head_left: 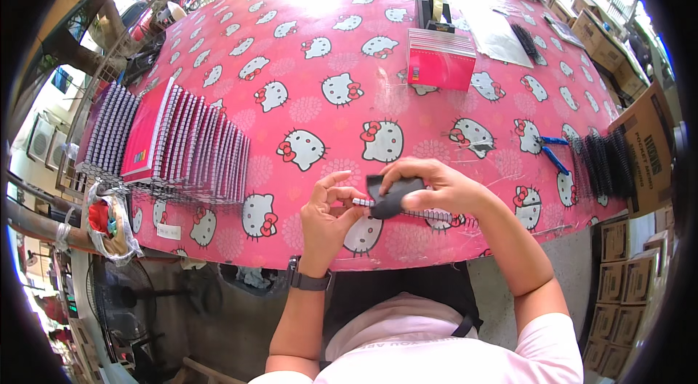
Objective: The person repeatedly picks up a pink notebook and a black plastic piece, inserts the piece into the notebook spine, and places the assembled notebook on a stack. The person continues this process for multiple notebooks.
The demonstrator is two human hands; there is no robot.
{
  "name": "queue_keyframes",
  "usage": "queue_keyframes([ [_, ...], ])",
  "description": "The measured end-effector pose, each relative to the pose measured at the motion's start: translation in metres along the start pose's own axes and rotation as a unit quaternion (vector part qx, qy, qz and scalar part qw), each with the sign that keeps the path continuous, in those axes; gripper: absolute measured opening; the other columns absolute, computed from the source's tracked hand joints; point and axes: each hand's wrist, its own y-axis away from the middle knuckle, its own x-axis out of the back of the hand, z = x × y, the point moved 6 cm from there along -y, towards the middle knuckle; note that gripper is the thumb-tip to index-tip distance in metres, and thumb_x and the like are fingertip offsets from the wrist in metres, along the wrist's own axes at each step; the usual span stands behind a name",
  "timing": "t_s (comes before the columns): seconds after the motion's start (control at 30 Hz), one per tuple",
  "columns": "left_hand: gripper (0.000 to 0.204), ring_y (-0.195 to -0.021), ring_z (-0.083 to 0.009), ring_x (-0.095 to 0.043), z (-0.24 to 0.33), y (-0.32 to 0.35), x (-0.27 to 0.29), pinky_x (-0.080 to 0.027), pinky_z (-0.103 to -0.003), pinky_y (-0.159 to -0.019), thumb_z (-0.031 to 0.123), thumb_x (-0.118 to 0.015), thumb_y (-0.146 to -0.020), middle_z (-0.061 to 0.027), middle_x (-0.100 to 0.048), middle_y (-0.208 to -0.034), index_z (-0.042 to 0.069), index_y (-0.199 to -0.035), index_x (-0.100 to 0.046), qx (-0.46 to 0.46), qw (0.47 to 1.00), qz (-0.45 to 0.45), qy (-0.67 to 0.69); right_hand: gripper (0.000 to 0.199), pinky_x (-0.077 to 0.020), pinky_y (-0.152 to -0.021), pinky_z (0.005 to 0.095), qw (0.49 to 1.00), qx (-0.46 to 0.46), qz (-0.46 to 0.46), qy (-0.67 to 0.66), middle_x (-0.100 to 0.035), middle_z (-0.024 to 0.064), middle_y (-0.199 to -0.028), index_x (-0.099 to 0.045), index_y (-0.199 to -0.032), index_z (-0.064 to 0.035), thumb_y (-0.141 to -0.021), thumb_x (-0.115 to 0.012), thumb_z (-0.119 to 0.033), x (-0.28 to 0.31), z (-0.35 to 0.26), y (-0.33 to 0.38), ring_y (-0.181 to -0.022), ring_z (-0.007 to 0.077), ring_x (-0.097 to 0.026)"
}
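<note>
Above the table's near edge, I hold a small spiral notebook with a dark cover, its bound edge toward me. My right hand is closed around it, thumb on the near side and fingers over the top. At the notebook's left end, the thumb and fingers of my left hand pinch the tip of the bound edge. A thin dark wire coil runs along that edge and sticks out past the right end, under my right wrist. My right hand partly hides the cover.
Spiral notebooks stand in rows at left. A pink notebook stack and tape dispenser sit farther back. At right lie blue-handled pliers, black coils and a cardboard box. A plastic bag hangs at the left edge.
</note>
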Motion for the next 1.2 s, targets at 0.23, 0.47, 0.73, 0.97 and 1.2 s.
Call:
queue_keyframes([
  [0.23,0.032,-0.077,-0.0094,-0.065,-0.006,-0.003,0.004,-0.053,-0.021,-0.064,-0.006,-0.072,-0.077,-0.0080,-0.069,-0.090,0.000,-0.108,-0.064,0.035,0.999,-0.034,0.018,0.057,-0.0293,-0.101,0.0466,0.820,0.095,0.294,0.482,-0.056,0.0145,-0.118,-0.056,-0.114,-0.0075,-0.076,-0.072,-0.047,0.032,-0.018,0.026,-0.113,0.0334,-0.048],
  [0.47,0.019,-0.081,-0.0099,-0.065,0.022,0.004,-0.013,-0.053,-0.022,-0.065,-0.004,-0.068,-0.083,-0.0076,-0.069,-0.089,-0.002,-0.102,-0.067,-0.011,0.994,-0.043,0.101,0.024,-0.0494,-0.071,0.0346,0.921,0.144,0.254,0.258,-0.063,0.0117,-0.090,-0.060,-0.104,-0.0029,-0.084,-0.067,-0.015,-0.038,-0.060,0.025,-0.084,0.0252,-0.061],
  [0.73,0.012,-0.068,-0.0066,-0.060,0.041,0.018,-0.015,-0.049,-0.020,-0.059,0.004,-0.072,-0.082,-0.0046,-0.067,-0.082,0.000,-0.093,-0.067,-0.016,0.997,-0.048,0.058,0.023,-0.0500,-0.068,0.0330,0.919,0.153,0.302,0.202,-0.063,0.0084,-0.084,-0.064,-0.102,-0.0035,-0.081,-0.071,-0.010,-0.036,-0.071,0.043,-0.082,0.0212,-0.061],
  [0.97,0.013,-0.071,-0.0104,-0.061,0.063,0.036,-0.008,-0.049,-0.025,-0.062,0.006,-0.074,-0.079,-0.0054,-0.066,-0.083,0.004,-0.090,-0.069,-0.099,0.995,-0.034,-0.007,0.027,-0.0470,-0.065,0.0261,0.933,0.180,0.262,0.170,-0.060,0.0050,-0.087,-0.067,-0.101,-0.0045,-0.076,-0.077,-0.008,-0.047,-0.087,0.052,-0.076,0.0128,-0.057],
  [1.2,0.012,-0.075,-0.0141,-0.064,0.095,0.062,-0.003,-0.052,-0.025,-0.064,0.001,-0.072,-0.079,-0.0065,-0.065,-0.085,0.003,-0.090,-0.068,-0.210,0.975,-0.029,-0.072,0.026,-0.0450,-0.063,0.0241,0.930,0.176,0.255,0.197,-0.059,0.0026,-0.082,-0.064,-0.089,-0.0026,-0.073,-0.081,-0.012,-0.067,-0.101,0.061,-0.072,0.0099,-0.055],
])
